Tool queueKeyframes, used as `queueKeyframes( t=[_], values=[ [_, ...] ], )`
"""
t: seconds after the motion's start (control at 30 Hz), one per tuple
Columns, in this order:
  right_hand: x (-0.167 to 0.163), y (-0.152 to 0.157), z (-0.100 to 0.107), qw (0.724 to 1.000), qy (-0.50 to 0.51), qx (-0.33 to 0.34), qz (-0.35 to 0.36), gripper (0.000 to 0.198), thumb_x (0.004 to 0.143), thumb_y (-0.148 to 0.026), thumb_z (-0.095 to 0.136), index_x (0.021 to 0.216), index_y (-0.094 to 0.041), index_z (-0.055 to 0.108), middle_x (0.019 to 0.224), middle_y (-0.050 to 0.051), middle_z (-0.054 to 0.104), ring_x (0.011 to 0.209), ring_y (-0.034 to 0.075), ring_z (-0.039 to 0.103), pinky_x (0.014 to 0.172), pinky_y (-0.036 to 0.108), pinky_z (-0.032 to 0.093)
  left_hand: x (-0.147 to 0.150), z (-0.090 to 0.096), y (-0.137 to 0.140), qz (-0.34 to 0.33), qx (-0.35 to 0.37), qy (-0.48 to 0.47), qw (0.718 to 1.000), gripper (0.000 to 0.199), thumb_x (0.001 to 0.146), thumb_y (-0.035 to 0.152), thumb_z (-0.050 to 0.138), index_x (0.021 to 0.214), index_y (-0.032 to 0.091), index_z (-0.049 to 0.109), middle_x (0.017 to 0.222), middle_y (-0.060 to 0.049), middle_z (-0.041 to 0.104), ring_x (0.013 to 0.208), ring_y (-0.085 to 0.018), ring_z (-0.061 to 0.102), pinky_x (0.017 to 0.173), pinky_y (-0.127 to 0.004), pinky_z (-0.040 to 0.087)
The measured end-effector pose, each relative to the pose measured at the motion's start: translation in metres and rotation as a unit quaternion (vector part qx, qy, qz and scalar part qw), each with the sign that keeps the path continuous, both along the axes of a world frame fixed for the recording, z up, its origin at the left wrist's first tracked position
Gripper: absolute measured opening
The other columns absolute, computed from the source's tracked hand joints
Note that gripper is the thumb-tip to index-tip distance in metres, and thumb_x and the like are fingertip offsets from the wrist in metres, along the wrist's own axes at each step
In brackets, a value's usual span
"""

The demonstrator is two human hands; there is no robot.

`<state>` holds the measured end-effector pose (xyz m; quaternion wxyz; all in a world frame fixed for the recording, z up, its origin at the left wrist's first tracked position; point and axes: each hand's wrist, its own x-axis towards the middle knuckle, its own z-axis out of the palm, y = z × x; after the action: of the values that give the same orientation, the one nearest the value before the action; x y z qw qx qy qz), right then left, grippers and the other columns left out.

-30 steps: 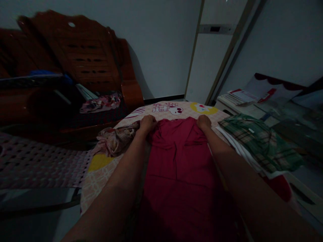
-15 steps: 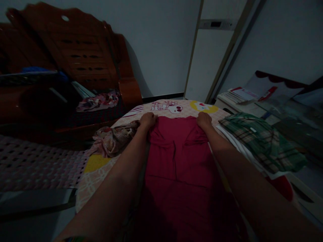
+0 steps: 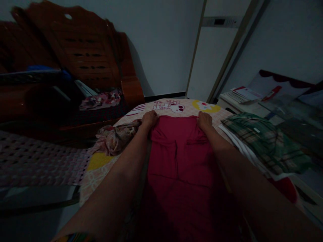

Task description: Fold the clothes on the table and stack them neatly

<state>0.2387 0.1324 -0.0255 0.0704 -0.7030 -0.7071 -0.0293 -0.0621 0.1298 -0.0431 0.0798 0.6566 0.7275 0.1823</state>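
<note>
A dark red long-sleeved shirt (image 3: 179,161) lies spread over the patterned table cover (image 3: 166,107), its sleeves folded in across the body. My left hand (image 3: 150,119) is closed on the far left corner of the shirt, at the shoulder. At the opposite far corner, my right hand (image 3: 205,121) pinches the fabric in the same way. Between the two hands the far edge runs nearly straight. Shadow hides much of the shirt's near end.
Left of the shirt lies a crumpled patterned cloth (image 3: 116,137). On the right a green plaid shirt (image 3: 262,137) rests on folded white cloth. Beyond stand a carved wooden bench (image 3: 88,57), a woven chair (image 3: 45,161) and a side cabinet (image 3: 249,106) with papers.
The view has shifted slightly, so things appear a little further right. Both hands keep hold of the shirt's corners, and the folded right sleeve looks somewhat flatter.
</note>
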Motion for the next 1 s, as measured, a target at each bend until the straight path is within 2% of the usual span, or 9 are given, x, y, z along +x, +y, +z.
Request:
queueKeyframes(
  t=[0.1,0.17,0.27,0.33,0.53,0.63,0.77,0.9,1.0],
  values=[
    [-0.017,-0.021,0.012,0.997,0.014,0.044,0.067,0.031,0.099,-0.022,0.045,0.118,-0.011,0.066,0.121,0.021,0.065,0.114,0.03,0.056,0.095,0.038,0.04,-0.012,0.011,-0.006,-0.013,0.042,-0.011,0.999,0.035,0.089,0.027,0.055,0.117,0.013,0.071,0.117,-0.013,0.073,0.108,-0.024,0.065,0.094,-0.03,0.047],
    [-0.034,-0.042,0.016,0.986,0.032,0.017,0.165,0.026,0.099,-0.023,0.046,0.105,-0.015,0.071,0.111,0.016,0.068,0.104,0.027,0.06,0.09,0.034,0.041,-0.023,0.023,-0.013,-0.01,0.04,-0.018,0.999,0.031,0.084,0.022,0.056,0.108,0.014,0.075,0.108,-0.011,0.076,0.1,-0.023,0.068,0.089,-0.028,0.049],
    [-0.061,-0.079,0.011,0.945,0.066,-0.056,0.317,0.026,0.1,-0.021,0.047,0.092,-0.017,0.072,0.098,0.011,0.07,0.091,0.021,0.061,0.083,0.03,0.041,-0.034,0.038,-0.027,0.019,0.026,-0.037,0.999,0.027,0.078,0.019,0.058,0.094,0.013,0.079,0.087,-0.009,0.077,0.084,-0.021,0.069,0.077,-0.026,0.05],
    [-0.073,-0.098,0.002,0.928,0.073,-0.068,0.36,0.026,0.101,-0.021,0.047,0.093,-0.016,0.072,0.096,0.01,0.07,0.089,0.02,0.061,0.082,0.03,0.041,-0.037,0.044,-0.036,0.032,0.032,-0.043,0.998,0.025,0.078,0.02,0.059,0.091,0.013,0.08,0.08,-0.008,0.076,0.078,-0.02,0.069,0.072,-0.025,0.049],
    [-0.079,-0.115,-0.026,0.932,0.08,0.009,0.353,0.018,0.096,-0.031,0.062,0.097,-0.015,0.07,0.098,0.011,0.065,0.092,0.022,0.057,0.083,0.032,0.043,-0.034,0.032,-0.047,-0.031,-0.072,-0.032,0.996,0.018,0.073,0.019,0.066,0.084,0.018,0.08,0.073,-0.004,0.076,0.075,-0.018,0.068,0.065,-0.022,0.048],
    [-0.077,-0.112,-0.034,0.93,0.088,0.036,0.354,0.016,0.093,-0.031,0.065,0.097,-0.016,0.069,0.097,0.01,0.064,0.092,0.022,0.055,0.082,0.033,0.043,-0.035,0.024,-0.046,-0.043,-0.083,-0.038,0.995,0.018,0.072,0.019,0.069,0.086,0.021,0.08,0.08,-0.002,0.078,0.08,-0.018,0.069,0.066,-0.021,0.048],
    [-0.078,-0.111,-0.041,0.928,0.117,0.049,0.351,0.017,0.09,-0.031,0.07,0.097,-0.016,0.066,0.098,0.011,0.063,0.092,0.023,0.053,0.082,0.033,0.042,-0.038,0.025,-0.046,-0.056,-0.099,-0.065,0.991,0.016,0.071,0.018,0.068,0.084,0.019,0.079,0.081,-0.003,0.077,0.077,-0.017,0.068,0.066,-0.021,0.047],
    [-0.08,-0.11,-0.043,0.925,0.161,0.04,0.343,0.012,0.086,-0.025,0.073,0.086,-0.018,0.063,0.091,0.008,0.062,0.086,0.021,0.053,0.078,0.032,0.041,-0.041,0.034,-0.05,-0.079,-0.069,-0.146,0.984,0.011,0.071,0.018,0.066,0.079,0.015,0.073,0.067,-0.001,0.07,0.063,-0.015,0.063,0.06,-0.022,0.046],
    [-0.08,-0.11,-0.036,0.91,0.245,0.012,0.334,0.014,0.08,-0.015,0.074,0.08,-0.019,0.06,0.082,0.003,0.062,0.078,0.018,0.054,0.073,0.029,0.04,-0.034,0.045,-0.053,-0.111,-0.024,-0.249,0.962,0.01,0.072,0.018,0.062,0.08,0.015,0.068,0.064,0.0,0.066,0.056,-0.014,0.059,0.055,-0.022,0.046]
  ],
)
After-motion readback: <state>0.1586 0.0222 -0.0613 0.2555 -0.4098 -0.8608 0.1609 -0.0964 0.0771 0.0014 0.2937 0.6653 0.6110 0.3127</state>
